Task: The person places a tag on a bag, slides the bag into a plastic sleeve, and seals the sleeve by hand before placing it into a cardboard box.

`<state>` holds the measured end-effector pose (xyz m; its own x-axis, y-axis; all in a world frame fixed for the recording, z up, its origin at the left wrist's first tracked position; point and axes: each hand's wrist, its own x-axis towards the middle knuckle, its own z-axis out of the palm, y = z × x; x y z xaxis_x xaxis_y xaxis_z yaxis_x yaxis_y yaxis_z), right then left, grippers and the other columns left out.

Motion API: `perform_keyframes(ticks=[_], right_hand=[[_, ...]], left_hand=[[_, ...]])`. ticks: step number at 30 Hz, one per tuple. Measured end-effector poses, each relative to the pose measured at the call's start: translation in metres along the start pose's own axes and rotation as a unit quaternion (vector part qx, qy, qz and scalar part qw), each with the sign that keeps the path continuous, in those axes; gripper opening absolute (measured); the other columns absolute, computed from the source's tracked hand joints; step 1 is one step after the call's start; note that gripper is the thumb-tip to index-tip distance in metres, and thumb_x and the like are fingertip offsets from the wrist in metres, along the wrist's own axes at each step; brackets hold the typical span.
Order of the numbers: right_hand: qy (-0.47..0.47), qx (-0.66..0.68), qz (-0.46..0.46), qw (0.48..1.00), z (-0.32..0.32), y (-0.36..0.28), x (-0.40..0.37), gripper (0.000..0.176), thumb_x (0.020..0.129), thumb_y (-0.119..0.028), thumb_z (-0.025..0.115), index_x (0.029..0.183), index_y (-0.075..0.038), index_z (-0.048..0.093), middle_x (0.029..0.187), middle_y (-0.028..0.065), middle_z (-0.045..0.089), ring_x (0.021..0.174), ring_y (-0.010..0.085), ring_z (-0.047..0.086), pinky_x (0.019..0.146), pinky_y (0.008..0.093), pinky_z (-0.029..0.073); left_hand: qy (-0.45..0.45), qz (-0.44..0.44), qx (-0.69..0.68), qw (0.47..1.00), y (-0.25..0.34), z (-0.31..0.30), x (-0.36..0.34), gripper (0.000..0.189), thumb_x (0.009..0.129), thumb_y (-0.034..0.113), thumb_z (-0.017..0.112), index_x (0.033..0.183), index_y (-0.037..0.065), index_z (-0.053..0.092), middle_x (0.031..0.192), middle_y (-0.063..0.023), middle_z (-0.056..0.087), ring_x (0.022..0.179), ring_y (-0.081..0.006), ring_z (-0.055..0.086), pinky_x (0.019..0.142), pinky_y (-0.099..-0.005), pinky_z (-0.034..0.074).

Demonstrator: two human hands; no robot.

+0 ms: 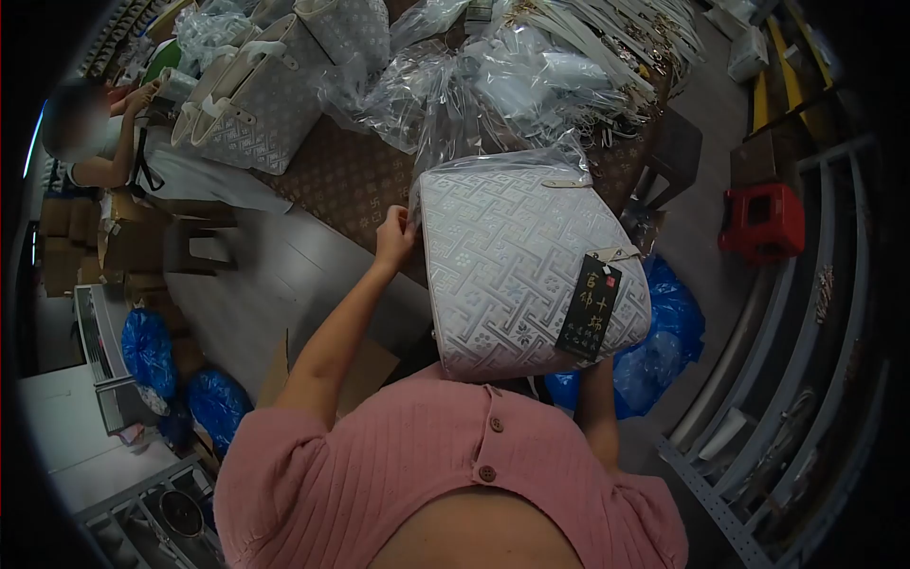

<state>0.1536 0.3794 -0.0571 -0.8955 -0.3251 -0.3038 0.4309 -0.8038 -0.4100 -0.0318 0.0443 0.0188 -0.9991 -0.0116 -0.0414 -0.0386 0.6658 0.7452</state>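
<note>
A silvery white patterned bag (512, 266) is held up close in front of my chest, with a dark hang tag (590, 308) on its lower right side. Clear plastic film (502, 163) covers the bag's far edge. My left hand (396, 237) is at the bag's left edge, its fingers closed on the clear plastic film. My right hand is mostly hidden behind the bag's lower right part; only the forearm and a bit of the wrist show, so its fingers cannot be made out.
Several similar bags (256, 114) stand on the brown patterned table (355, 194) at the back left. Crumpled plastic and white straps (616, 57) lie behind. Another person (114, 142) works at the far left. A red stool (763, 223), metal shelving (806, 379) and blue plastic bags (668, 327) are on the right.
</note>
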Motion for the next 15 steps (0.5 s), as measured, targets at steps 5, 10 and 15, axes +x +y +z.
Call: perform_keyframes(ticks=[5, 10, 15], right_hand=[[0.016, -0.039, -0.009, 0.999, -0.001, -0.004, -0.002, 0.036, 0.088, -0.011, 0.043, 0.122, 0.002, 0.047, 0.110, 0.0135, 0.058, 0.092, 0.0233, 0.060, 0.079, 0.0339, 0.051], [0.032, -0.084, -0.022, 0.996, 0.003, -0.003, 0.004, 0.036, 0.088, -0.011, 0.041, 0.122, 0.002, 0.047, 0.110, 0.0133, 0.058, 0.092, 0.0232, 0.060, 0.079, 0.0337, 0.050], [0.069, -0.103, -0.039, 0.992, 0.004, -0.017, 0.002, 0.035, 0.089, -0.010, 0.040, 0.122, 0.002, 0.047, 0.110, 0.0131, 0.058, 0.092, 0.0232, 0.060, 0.079, 0.0335, 0.050]], left_hand=[[0.118, -0.330, -0.517, 0.781, -0.010, 0.019, 0.019, 0.017, 0.079, 0.000, 0.051, 0.096, -0.002, 0.046, 0.087, -0.0125, 0.054, 0.080, -0.0303, 0.059, 0.067, -0.0382, 0.052], [0.167, 0.214, 0.114, 0.956, -0.024, 0.016, -0.003, 0.024, 0.077, -0.007, 0.049, 0.099, 0.001, 0.047, 0.091, -0.0096, 0.052, 0.078, -0.0209, 0.059, 0.064, -0.0348, 0.050], [0.089, 0.033, -0.145, 0.985, -0.027, 0.022, -0.007, 0.006, 0.078, 0.002, 0.057, 0.083, 0.001, 0.055, 0.074, -0.0089, 0.058, 0.062, -0.0132, 0.056, 0.057, -0.0302, 0.045]])
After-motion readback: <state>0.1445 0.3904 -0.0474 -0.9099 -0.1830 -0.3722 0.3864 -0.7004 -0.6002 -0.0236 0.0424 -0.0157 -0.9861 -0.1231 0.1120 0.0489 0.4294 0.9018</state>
